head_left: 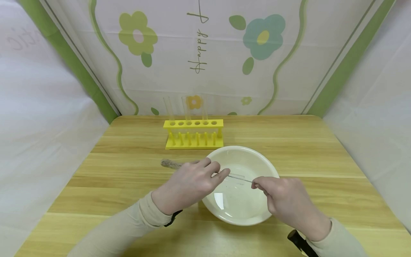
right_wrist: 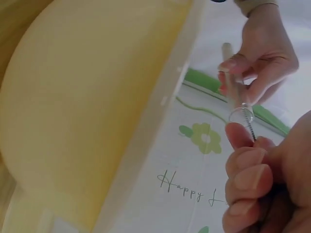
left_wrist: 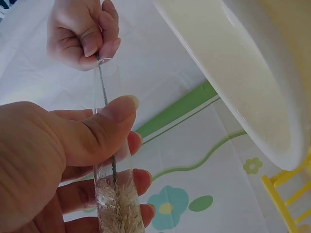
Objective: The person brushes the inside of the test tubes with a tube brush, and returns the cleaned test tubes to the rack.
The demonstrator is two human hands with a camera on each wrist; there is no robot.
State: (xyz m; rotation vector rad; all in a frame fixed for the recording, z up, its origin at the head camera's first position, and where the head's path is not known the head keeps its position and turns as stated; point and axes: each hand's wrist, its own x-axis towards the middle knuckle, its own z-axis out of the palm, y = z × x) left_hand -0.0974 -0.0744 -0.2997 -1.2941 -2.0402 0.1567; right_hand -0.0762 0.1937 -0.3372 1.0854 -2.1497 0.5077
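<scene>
My left hand (head_left: 192, 182) holds a clear glass test tube (left_wrist: 111, 80) over the white basin (head_left: 244, 221), fingers and thumb wrapped around its sides. Inside the tube are the pale bristles (left_wrist: 119, 206) of a test tube brush, filling the closed end. Its twisted wire stem (head_left: 240, 178) comes out of the tube's mouth toward the right. My right hand (head_left: 285, 196) pinches that wire just outside the mouth, with the other fingers curled in. In the right wrist view, the mouth faces my right fingertips (right_wrist: 250, 177).
Behind the basin stands a yellow test tube rack (head_left: 194, 124) with three clear tubes (head_left: 186, 109) in it. A printed flower cloth (head_left: 212, 89) hangs behind the wooden table (head_left: 128, 153). White cloth walls (head_left: 45, 107) enclose both sides.
</scene>
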